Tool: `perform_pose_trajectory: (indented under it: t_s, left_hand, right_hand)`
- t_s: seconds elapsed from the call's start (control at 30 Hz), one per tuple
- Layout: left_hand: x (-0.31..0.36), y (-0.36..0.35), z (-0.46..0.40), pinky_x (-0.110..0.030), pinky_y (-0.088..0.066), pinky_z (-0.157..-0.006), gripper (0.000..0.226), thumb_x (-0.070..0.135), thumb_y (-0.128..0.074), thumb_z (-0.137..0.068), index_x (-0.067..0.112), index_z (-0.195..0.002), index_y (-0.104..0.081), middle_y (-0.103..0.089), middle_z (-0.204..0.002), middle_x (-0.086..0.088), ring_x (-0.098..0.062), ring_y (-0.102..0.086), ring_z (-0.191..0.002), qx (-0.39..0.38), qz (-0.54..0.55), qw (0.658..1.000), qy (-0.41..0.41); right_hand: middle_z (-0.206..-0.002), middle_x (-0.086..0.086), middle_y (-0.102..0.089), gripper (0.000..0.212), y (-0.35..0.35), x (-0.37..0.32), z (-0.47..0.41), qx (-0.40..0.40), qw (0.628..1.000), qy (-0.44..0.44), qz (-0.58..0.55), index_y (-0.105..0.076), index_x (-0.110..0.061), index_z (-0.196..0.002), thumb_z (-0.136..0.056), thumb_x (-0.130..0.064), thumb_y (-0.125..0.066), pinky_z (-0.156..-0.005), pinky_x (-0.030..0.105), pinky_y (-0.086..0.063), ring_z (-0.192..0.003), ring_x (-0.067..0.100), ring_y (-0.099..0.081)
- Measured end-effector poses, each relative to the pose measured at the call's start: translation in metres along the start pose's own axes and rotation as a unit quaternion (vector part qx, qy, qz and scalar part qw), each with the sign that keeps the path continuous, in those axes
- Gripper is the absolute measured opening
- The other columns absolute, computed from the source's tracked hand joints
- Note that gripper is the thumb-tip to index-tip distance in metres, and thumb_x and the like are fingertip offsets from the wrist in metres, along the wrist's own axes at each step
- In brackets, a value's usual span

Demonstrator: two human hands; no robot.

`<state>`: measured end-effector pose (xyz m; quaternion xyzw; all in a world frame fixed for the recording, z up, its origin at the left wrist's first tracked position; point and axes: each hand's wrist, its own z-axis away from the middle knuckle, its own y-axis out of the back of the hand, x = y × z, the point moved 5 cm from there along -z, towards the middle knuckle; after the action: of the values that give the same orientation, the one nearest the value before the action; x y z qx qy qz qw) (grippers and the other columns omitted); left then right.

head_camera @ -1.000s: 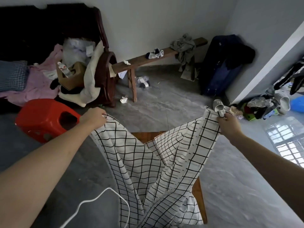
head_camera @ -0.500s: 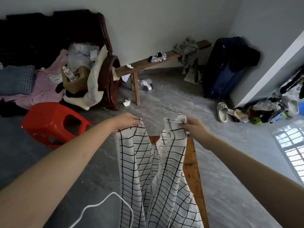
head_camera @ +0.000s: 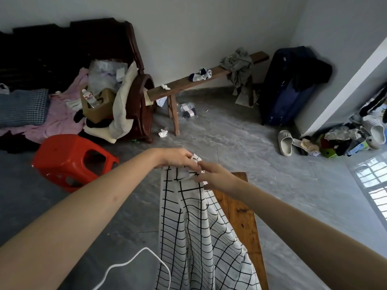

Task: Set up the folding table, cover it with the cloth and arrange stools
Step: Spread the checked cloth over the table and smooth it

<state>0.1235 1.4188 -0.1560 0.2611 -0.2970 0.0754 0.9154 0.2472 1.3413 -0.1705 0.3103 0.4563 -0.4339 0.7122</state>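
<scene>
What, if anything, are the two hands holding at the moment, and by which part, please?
Both the left hand and right hand pinch the checked cloth by its bunched top edge; the rest hangs down.

A white cloth [head_camera: 194, 237] crossed by a black grid is seen over a brown wooden table [head_camera: 243, 222]. A red stool [head_camera: 71, 160] is set on grey flooring [head_camera: 240, 143]. A dark blue suitcase [head_camera: 287, 88], pink bedding [head_camera: 60, 116] and a blue-checked pillow [head_camera: 23, 107] are shown.

Both hands [head_camera: 178, 158] [head_camera: 215, 174] pinch checked cloth [head_camera: 192, 227] together above wooden table [head_camera: 245, 218].
</scene>
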Motion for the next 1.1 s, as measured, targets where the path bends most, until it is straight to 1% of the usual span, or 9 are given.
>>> perform_pose_trajectory:
  t_s: [0.1,0.27,0.33,0.4,0.57,0.67,0.8,0.9,1.1]
  left_hand:
    - [0.003,0.002,0.002,-0.025,-0.050,-0.073,0.017,0.022,-0.061,-0.073,0.021,-0.087,-0.070,-0.067,-0.081,0.005,-0.010,-0.059,-0.073,0.005,-0.050,0.999,-0.002]
    - [0.006,-0.002,0.015,-0.013,-0.041,-0.066,0.020,0.004,-0.052,-0.082,0.015,-0.073,-0.067,-0.065,-0.087,0.025,-0.005,-0.056,-0.074,-0.021,-0.094,0.995,-0.015]
    - [0.005,-0.002,0.027,-0.020,-0.044,-0.084,0.031,0.014,-0.052,-0.075,0.037,-0.084,-0.073,-0.066,-0.095,0.031,-0.002,-0.060,-0.089,-0.050,-0.122,0.991,-0.034]
    - [0.004,0.002,0.039,-0.025,-0.043,-0.092,0.041,0.021,-0.048,-0.070,0.052,-0.087,-0.068,-0.062,-0.089,0.031,0.002,-0.058,-0.092,-0.064,-0.150,0.985,-0.052]
    - [-0.001,0.020,0.064,-0.021,-0.040,-0.082,0.050,0.005,-0.046,-0.081,0.047,-0.092,-0.071,-0.049,-0.080,0.014,0.005,-0.051,-0.076,-0.034,-0.183,0.978,-0.095]
    - [-0.012,0.024,0.080,-0.022,-0.042,-0.082,0.061,-0.003,-0.044,-0.080,0.050,-0.087,-0.072,-0.051,-0.079,0.017,0.001,-0.053,-0.079,-0.026,-0.163,0.981,-0.099]
    - [-0.027,0.018,0.107,-0.024,-0.041,-0.077,0.066,-0.012,-0.046,-0.078,0.046,-0.084,-0.075,-0.054,-0.071,0.024,-0.001,-0.052,-0.073,-0.051,-0.146,0.982,-0.105]
    - [-0.048,0.018,0.135,-0.037,-0.043,-0.073,0.052,-0.005,-0.046,-0.069,0.033,-0.087,-0.078,-0.060,-0.073,0.021,-0.008,-0.055,-0.074,-0.086,-0.142,0.982,-0.089]
    - [-0.116,0.024,0.178,-0.029,-0.046,-0.078,0.048,0.006,-0.046,-0.055,0.040,-0.070,-0.077,-0.066,-0.080,0.002,-0.010,-0.059,-0.077,-0.107,-0.175,0.979,-0.023]
  right_hand:
    - [-0.110,-0.002,-0.066,0.047,-0.002,0.004,0.002,-0.036,0.999,-0.006,-0.021,-0.061,-0.021,-0.120,-0.085,0.006,-0.048,-0.086,0.030,-0.056,-0.096,0.016,-0.066]
    - [-0.119,-0.006,-0.054,0.043,0.029,0.015,-0.005,0.167,0.962,0.048,0.212,-0.049,-0.026,-0.121,-0.084,-0.017,-0.069,-0.094,0.033,-0.051,-0.108,0.013,-0.055]
    - [-0.137,-0.008,-0.044,0.059,0.026,0.019,-0.013,0.099,0.955,0.055,0.273,-0.045,-0.034,-0.130,-0.080,-0.031,-0.075,-0.105,0.034,-0.039,-0.126,0.011,-0.041]
    - [-0.144,-0.010,-0.042,0.048,0.016,0.020,-0.019,0.017,0.944,0.047,0.325,-0.055,-0.032,-0.125,-0.081,-0.036,-0.074,-0.109,0.035,-0.034,-0.129,0.009,-0.038]
    - [-0.106,-0.005,-0.064,0.035,-0.005,0.031,-0.025,-0.062,0.925,-0.002,0.376,-0.062,-0.016,-0.107,-0.082,-0.039,-0.071,-0.091,0.038,-0.052,-0.101,0.017,-0.060]
    - [-0.125,-0.002,-0.062,0.062,-0.022,0.039,-0.018,-0.110,0.917,-0.035,0.383,-0.053,-0.020,-0.132,-0.078,-0.045,-0.071,-0.101,0.040,-0.047,-0.114,0.019,-0.058]
    - [-0.146,0.006,-0.045,0.082,-0.040,0.069,0.010,-0.151,0.836,-0.154,0.504,-0.037,-0.014,-0.146,-0.081,-0.047,-0.073,-0.109,0.043,-0.039,-0.132,0.028,-0.045]
    - [-0.141,0.008,-0.051,0.076,-0.033,0.098,0.035,-0.166,0.771,-0.229,0.571,-0.040,-0.012,-0.143,-0.082,-0.045,-0.072,-0.103,0.041,-0.046,-0.123,0.028,-0.053]
    - [-0.141,0.003,-0.053,0.071,-0.026,0.129,0.091,-0.162,0.682,-0.305,0.645,-0.034,-0.020,-0.150,-0.089,-0.029,-0.069,-0.102,0.033,-0.043,-0.127,0.022,-0.052]
